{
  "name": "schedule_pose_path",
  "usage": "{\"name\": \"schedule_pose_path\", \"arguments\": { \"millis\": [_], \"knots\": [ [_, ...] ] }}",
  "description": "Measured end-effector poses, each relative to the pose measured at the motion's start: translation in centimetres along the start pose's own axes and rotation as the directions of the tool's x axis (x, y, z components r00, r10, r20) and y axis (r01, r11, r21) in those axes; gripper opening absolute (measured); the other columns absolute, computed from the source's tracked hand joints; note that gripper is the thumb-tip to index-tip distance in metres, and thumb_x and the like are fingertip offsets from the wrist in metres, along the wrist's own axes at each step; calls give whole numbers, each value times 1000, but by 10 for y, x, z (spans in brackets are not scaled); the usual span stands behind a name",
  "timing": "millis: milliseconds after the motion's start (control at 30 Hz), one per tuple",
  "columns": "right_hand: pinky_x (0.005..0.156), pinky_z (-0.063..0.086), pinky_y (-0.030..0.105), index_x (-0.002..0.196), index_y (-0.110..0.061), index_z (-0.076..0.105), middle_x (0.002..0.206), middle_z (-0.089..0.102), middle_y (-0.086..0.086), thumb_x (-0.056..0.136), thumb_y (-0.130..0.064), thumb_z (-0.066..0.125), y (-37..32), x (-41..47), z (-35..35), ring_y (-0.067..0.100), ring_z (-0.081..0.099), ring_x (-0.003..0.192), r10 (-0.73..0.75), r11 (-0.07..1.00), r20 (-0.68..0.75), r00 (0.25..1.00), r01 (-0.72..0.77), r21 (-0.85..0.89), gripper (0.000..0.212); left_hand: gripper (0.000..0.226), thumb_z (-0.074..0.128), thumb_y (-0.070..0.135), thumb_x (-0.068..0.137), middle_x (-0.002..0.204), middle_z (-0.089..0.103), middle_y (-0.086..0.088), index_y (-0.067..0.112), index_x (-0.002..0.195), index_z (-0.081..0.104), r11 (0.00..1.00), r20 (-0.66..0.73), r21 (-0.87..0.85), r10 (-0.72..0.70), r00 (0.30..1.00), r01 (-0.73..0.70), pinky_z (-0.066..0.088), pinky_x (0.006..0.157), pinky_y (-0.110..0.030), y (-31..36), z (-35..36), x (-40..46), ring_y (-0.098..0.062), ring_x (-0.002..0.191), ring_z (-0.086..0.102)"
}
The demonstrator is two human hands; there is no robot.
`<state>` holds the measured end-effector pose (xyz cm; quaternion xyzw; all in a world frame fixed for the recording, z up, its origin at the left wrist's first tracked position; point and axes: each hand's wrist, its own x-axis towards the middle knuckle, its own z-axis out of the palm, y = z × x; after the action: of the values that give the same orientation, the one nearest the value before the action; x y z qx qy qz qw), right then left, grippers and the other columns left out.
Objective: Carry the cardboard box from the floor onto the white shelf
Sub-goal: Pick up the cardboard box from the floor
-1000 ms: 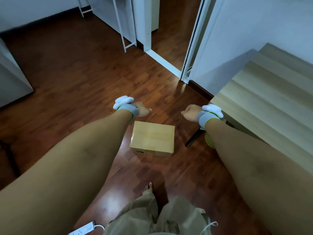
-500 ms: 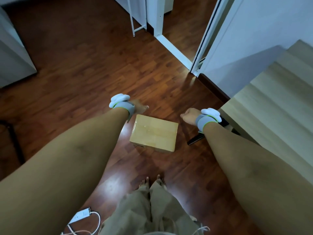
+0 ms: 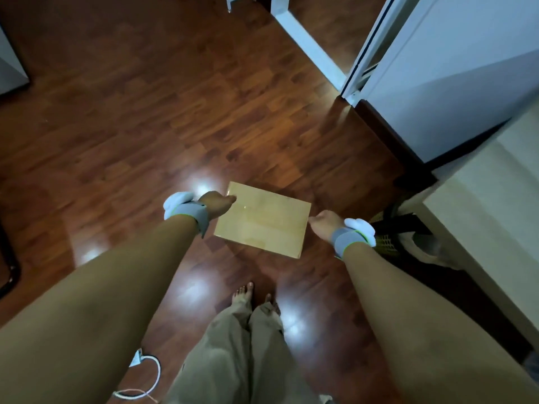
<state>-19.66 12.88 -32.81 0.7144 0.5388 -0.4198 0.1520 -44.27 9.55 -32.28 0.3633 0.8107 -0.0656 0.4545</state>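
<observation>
The flat brown cardboard box [image 3: 262,221] lies on the dark wooden floor just ahead of my bare feet [image 3: 244,293]. My left hand [image 3: 217,204] reaches down to the box's left far corner and overlaps its edge. At the box's right edge is my right hand [image 3: 323,224], knuckles up. The fingers of both hands point downward and are hidden, so I cannot tell whether they grip the box. Both wrists wear grey bands with white pads.
A pale wooden table [image 3: 478,228] stands at the right, with a black-handled netted object [image 3: 390,228] under it. A white door frame [image 3: 309,45] and a white metal leg [image 3: 229,4] are at the top. A white cable [image 3: 145,371] lies near left. A black tube frame [image 3: 11,266] is far left.
I have bent lower and looked further down. Both hands dropped from above the box to its left and right edges. The box has not moved on the floor.
</observation>
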Motion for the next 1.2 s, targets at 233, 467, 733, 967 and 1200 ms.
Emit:
{"name": "schedule_pose_path", "arguments": {
  "millis": [233,467,733,967,1200],
  "knots": [
    [88,45,33,110,9,65,119,65,24,96,-22,48,37,87,62,39,59,111,168,937,6,986,-162,309,38,53,42,44,95,134,53,-17,4,128,54,972,-33,-221,-90,995,80,45,99,-39,-28,41,86,-36,119,52],
    [92,48,42,111,7,63,105,65,20,93,-37,52,66,175,125,39,61,104,291,775,26,956,-252,580,49,51,47,43,93,144,47,-7,20,138,45,916,-53,-397,-91,994,62,40,106,-41,-50,97,178,-29,128,46],
    [100,37,26,143,-22,42,141,52,1,80,-58,62,86,253,183,23,50,127,284,665,18,959,-210,717,76,76,54,51,87,154,31,-7,23,150,21,824,-104,-563,-143,984,60,33,103,-26,-81,148,273,-27,134,41],
    [105,42,34,139,-24,45,115,56,-9,74,-56,70,104,293,220,15,54,107,233,627,-28,972,-128,769,76,97,59,68,73,152,37,-4,26,151,18,826,-35,-557,-131,991,89,34,110,-36,-96,167,325,-28,132,43],
    [101,46,33,127,-29,58,107,60,-10,66,-64,71,110,301,230,15,58,102,241,627,-82,967,-91,773,71,59,61,76,62,97,62,3,31,100,57,831,-59,-551,-128,990,75,45,76,-24,-104,182,336,-15,77,60]
  ]
}}
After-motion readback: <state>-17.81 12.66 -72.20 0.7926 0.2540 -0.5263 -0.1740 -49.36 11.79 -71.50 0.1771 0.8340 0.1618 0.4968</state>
